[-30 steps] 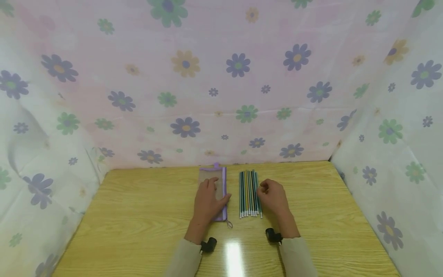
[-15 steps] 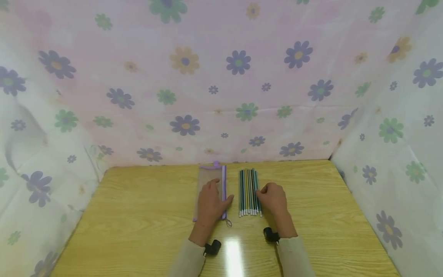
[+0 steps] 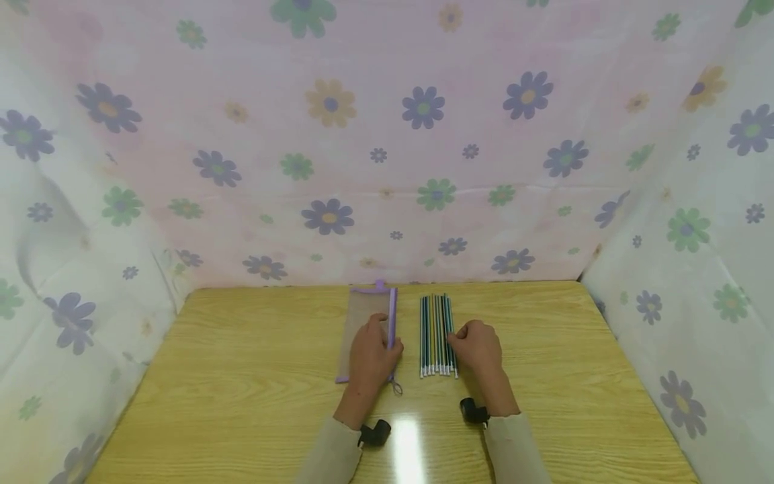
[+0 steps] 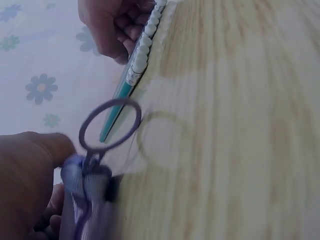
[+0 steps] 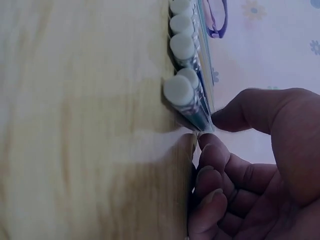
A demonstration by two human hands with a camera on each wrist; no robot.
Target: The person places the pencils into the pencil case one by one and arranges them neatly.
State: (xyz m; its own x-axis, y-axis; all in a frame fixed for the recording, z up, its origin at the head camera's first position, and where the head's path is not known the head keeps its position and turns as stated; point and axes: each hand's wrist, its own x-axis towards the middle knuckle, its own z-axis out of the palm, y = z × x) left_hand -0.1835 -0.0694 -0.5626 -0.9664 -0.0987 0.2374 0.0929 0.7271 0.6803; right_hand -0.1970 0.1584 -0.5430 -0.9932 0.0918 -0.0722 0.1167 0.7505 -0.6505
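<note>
A see-through mesh pencil pouch (image 3: pixel 358 336) with purple trim lies flat left of the middle. My left hand (image 3: pixel 371 353) is over it, its thumb and fingers gripping the purple zipper edge (image 3: pixel 392 316). A ring-shaped zipper pull (image 4: pixel 111 125) sticks out at the pouch's near end. To the right lies a side-by-side row of striped pencils (image 3: pixel 432 336), with white erasers (image 5: pixel 178 90) toward me. My right hand (image 3: pixel 478 344) pinches the outermost pencil (image 5: pixel 197 117) on the row's right side between thumb and index finger; its other fingers are curled beside the wood.
The wood-grain table (image 3: pixel 254 390) runs back to a flower-printed cloth (image 3: pixel 387 134), which also hangs at both sides. A strip of bare tabletop separates pouch and pencils. A black camera (image 3: pixel 376 433) sits on the left wrist, another (image 3: pixel 473 411) on the right.
My left thumb has drawn in from its spread position to the zipper edge, and the left hand has shifted slightly right. My right fingers have settled against the row's outer pencil.
</note>
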